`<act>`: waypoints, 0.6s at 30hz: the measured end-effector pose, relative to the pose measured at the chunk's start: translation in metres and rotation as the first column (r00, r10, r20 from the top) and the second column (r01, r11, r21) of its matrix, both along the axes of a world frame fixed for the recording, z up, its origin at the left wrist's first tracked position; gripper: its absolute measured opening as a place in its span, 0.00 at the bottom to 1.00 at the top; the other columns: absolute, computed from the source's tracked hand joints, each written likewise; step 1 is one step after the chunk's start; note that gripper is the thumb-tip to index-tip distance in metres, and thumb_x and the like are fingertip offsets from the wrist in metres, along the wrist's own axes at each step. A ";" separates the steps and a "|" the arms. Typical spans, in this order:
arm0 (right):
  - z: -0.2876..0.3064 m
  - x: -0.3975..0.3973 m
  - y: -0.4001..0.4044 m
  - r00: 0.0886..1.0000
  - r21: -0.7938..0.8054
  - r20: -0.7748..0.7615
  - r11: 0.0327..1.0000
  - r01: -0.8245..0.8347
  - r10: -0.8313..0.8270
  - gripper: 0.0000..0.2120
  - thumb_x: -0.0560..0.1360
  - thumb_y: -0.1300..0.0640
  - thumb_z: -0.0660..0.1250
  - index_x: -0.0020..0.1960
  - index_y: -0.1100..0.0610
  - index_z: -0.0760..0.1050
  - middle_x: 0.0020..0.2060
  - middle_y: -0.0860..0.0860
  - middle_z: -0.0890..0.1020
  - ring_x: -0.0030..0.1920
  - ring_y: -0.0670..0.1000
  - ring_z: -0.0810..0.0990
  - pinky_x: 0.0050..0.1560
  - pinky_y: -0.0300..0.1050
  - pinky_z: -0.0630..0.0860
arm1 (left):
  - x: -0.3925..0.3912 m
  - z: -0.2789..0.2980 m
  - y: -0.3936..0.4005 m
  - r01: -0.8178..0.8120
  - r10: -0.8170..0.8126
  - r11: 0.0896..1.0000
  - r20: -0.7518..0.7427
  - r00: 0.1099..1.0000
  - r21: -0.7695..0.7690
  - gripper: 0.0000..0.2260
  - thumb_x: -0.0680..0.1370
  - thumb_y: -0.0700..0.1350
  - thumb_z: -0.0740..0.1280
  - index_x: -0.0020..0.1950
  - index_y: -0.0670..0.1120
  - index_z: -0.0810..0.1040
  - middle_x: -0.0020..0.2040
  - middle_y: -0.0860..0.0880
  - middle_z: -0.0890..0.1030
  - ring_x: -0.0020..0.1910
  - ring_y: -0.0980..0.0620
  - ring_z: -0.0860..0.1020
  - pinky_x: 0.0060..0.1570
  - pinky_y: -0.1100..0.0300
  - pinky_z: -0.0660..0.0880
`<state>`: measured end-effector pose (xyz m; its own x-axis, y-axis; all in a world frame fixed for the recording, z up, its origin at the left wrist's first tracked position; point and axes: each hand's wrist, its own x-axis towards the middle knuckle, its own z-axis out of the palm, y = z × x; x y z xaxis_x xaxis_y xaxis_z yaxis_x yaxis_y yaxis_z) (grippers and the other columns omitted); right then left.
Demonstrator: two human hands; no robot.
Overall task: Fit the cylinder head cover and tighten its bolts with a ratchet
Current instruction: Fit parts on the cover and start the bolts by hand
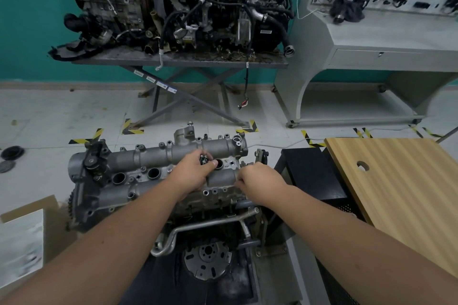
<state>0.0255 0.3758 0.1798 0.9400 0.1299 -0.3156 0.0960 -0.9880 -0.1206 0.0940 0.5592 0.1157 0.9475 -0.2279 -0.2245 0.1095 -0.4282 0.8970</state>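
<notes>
The grey aluminium cylinder head cover (153,153) lies on top of the engine (128,195) mounted on a stand in front of me. Several round plug wells show along its middle. My left hand (192,172) rests over the cover near a well and holds a few small dark bolts (205,159) in curled fingers. My right hand (257,178) sits at the cover's right end, fingers curled and pinching something small against the edge; what it pinches is hidden. No ratchet is in view.
A wooden board (396,193) with a round hole lies to the right over a black cabinet (312,176). Behind stands another engine (173,2) on a scissor table, and a white training bench (371,39) at the back right. A cardboard box (27,235) sits at the left.
</notes>
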 end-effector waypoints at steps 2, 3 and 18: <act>-0.002 0.002 0.002 1.000 -0.061 0.017 0.998 0.018 -0.017 0.15 0.82 0.48 0.60 0.40 0.55 0.68 0.38 0.53 0.74 0.40 0.57 0.75 0.39 0.47 0.69 | -0.001 0.000 0.001 0.004 -0.004 1.000 0.011 1.000 0.007 0.04 0.79 0.52 0.69 0.48 0.54 0.75 0.30 0.49 0.77 0.22 0.53 0.70 0.28 0.59 0.67; -0.003 0.002 0.003 0.999 -0.092 0.022 0.995 0.027 -0.025 0.16 0.82 0.46 0.59 0.41 0.55 0.68 0.39 0.53 0.74 0.39 0.57 0.75 0.39 0.47 0.69 | -0.002 0.001 0.001 0.005 -0.006 1.000 0.021 1.000 0.018 0.04 0.79 0.52 0.69 0.48 0.55 0.75 0.30 0.49 0.77 0.22 0.53 0.70 0.28 0.59 0.67; 0.013 -0.003 -0.002 0.970 -0.318 -0.217 0.931 -0.178 0.111 0.18 0.73 0.42 0.70 0.35 0.51 0.66 0.35 0.48 0.72 0.35 0.51 0.74 0.38 0.46 0.71 | -0.003 0.000 0.001 0.006 -0.009 0.998 0.053 0.999 0.056 0.05 0.78 0.54 0.69 0.46 0.57 0.75 0.35 0.50 0.78 0.23 0.57 0.72 0.24 0.62 0.67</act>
